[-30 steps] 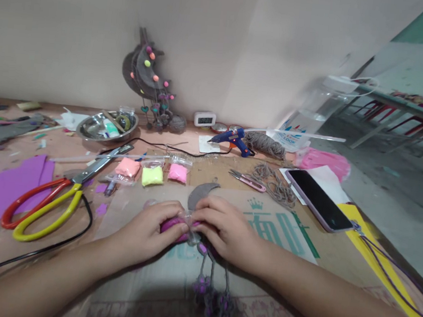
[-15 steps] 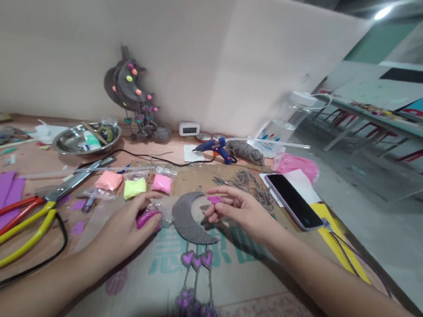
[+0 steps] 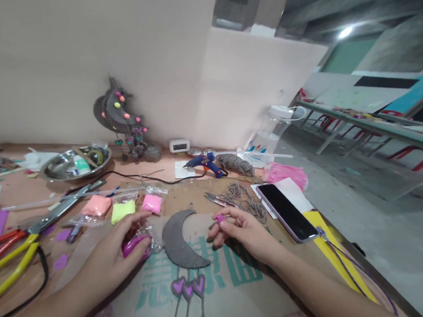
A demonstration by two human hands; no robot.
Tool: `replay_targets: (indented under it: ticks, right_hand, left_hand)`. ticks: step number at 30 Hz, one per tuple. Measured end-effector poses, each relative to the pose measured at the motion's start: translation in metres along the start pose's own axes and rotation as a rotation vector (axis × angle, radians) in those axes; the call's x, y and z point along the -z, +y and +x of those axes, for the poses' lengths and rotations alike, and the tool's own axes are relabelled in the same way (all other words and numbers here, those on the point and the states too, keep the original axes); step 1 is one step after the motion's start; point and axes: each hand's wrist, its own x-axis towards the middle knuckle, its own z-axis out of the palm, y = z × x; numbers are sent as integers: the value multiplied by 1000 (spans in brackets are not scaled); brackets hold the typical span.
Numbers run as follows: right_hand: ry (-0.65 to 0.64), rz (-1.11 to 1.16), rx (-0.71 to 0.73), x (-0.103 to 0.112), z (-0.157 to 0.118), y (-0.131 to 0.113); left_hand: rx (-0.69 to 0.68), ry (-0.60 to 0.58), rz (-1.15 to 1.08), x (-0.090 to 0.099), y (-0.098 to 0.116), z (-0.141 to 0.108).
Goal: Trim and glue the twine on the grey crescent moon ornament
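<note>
My left hand (image 3: pixel 123 245) curls around a clear bag of magenta clay (image 3: pixel 135 245), thumb in front and fingers behind. Between the thumb and fingers of my right hand (image 3: pixel 239 232) is a small piece of magenta clay (image 3: pixel 219 219). A grey crescent moon (image 3: pixel 180 241) lies flat on the printed cardboard between both hands, touched by neither. Strings with grey and purple hearts (image 3: pixel 187 289) hang from its lower edge. Bags of orange clay (image 3: pixel 96 206), yellow clay (image 3: pixel 123 211) and pink clay (image 3: pixel 152 203) lie beyond my left hand.
Large scissors (image 3: pixel 31 240) lie at the left beside a metal bowl (image 3: pixel 76 169). Farther back are a blue glue gun (image 3: pixel 206 164), grey yarn (image 3: pixel 236 163) and a water bottle (image 3: pixel 269 134). A phone (image 3: pixel 287 212) rests at the right. Another decorated moon (image 3: pixel 114 110) leans against the wall.
The camera view has shifted, so the table objects appear lower and farther left. My right hand has turned slightly, still with the magenta piece. My left hand still has the magenta bag.
</note>
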Motion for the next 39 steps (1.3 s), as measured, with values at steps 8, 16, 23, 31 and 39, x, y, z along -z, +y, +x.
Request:
replay_targets:
  ticks: [8,16,23,31,39]
  right_hand:
    - [89,-277,4,-26,-5,-6]
    - [-95,-945,440,-78,-25,-22]
    - [40,-1391,1039,-74,-22,3]
    - [27,-1377,1153,-71,-15,10]
    - [22,-1192,1095,-72,-19,8]
  left_hand:
    - [-298,202,41,5,3,-8]
    - [148,-248,-618,-11,55,-24]
    - [207,-523,-823,-24,48,-16]
    - [295,-506,-1133,-39,31,-17]
    - [259,-484,-1005,-34,36,-17]
